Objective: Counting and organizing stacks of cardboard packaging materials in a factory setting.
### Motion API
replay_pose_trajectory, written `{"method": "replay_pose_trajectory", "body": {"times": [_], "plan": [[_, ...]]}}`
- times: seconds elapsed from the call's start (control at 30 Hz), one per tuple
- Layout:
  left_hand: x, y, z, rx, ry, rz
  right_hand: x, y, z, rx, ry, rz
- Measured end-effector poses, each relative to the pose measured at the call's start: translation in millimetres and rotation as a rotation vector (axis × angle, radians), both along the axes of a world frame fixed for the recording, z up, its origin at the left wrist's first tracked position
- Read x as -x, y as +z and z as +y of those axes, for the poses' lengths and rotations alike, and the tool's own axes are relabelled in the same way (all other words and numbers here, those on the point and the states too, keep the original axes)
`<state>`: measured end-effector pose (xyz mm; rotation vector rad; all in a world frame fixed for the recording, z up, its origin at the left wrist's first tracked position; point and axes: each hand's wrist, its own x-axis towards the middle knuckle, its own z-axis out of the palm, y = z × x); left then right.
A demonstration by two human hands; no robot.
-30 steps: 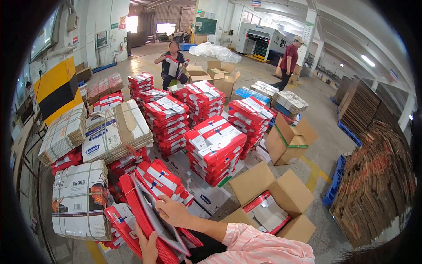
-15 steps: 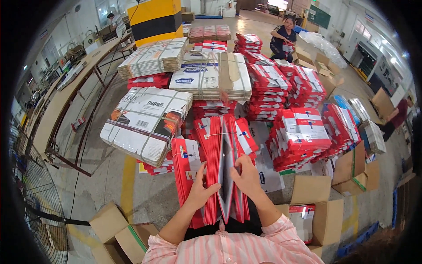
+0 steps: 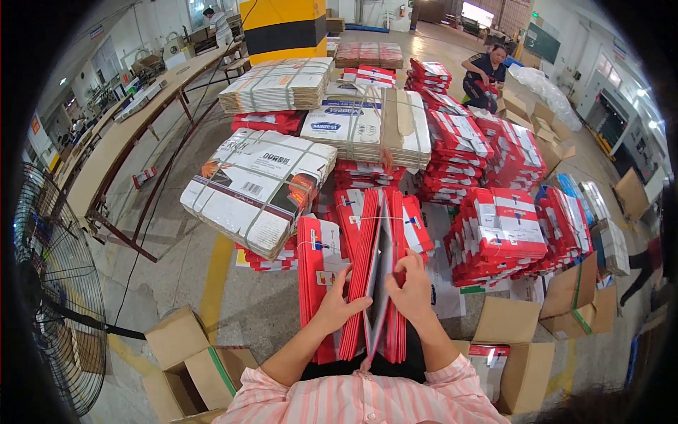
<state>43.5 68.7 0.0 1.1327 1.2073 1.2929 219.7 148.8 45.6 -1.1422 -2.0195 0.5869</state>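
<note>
Item: wire-caged fan (image 3: 60, 283), far left. Item: flapped brown carton (image 3: 173, 340). Item: left hand (image 3: 339, 305), thumb spread wide, laid along the left side of a string-tied red carton stack (image 3: 359, 283), gapped, upright between both hands. Item: right hand (image 3: 409, 288), fingers half curled at its right part; whether gripping, I cannot tell.

The carton bundle (image 3: 360, 272) stands between the left hand (image 3: 337, 307) and right hand (image 3: 412, 291), the fan (image 3: 62, 300) left, the pillar (image 3: 285, 33) behind.
</note>
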Motion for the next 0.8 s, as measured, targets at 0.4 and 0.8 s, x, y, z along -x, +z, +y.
{"method": "replay_pose_trajectory", "body": {"times": [0.4, 0.8], "plan": [[1, -3, -2, -0.070, -0.022, 0.027, 3, 11, -7, -0.037, -0.009, -0.072], [-4, 3, 2, -0.097, -0.020, 0.072, 3, 7, -2, -0.104, -0.018, -0.014]]}}
